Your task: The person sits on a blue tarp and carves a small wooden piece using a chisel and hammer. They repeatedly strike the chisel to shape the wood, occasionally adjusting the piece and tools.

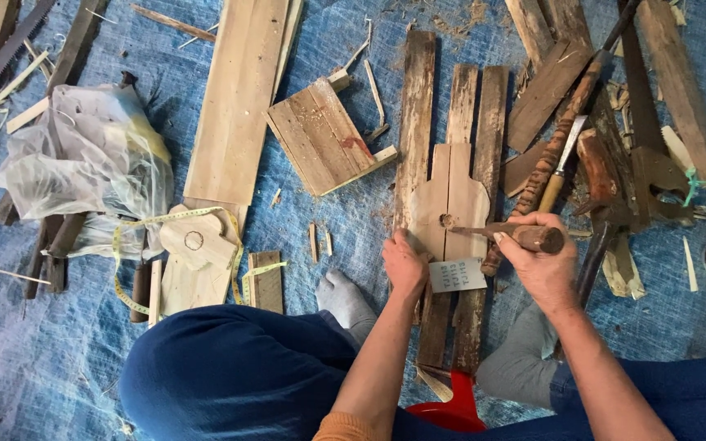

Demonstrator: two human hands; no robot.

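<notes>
A pale, house-shaped wooden cutout [449, 200] lies on several weathered planks [416, 122] on a blue tarp. It has a small round hole near its lower middle. My right hand [541, 257] grips a wooden-handled tool [520, 234] whose metal tip points into that hole. My left hand [404, 263] presses flat on the cutout's lower left edge, beside a small printed white card [457, 274].
A second cutout [198, 241] with a yellow tape measure [136, 245] lies at left, near a plastic bag [83, 155]. A long plank [239, 98] and a small slatted panel [324, 135] lie behind. Chisels, handles and a saw [598, 163] pile at right. My socked feet [345, 298] rest close.
</notes>
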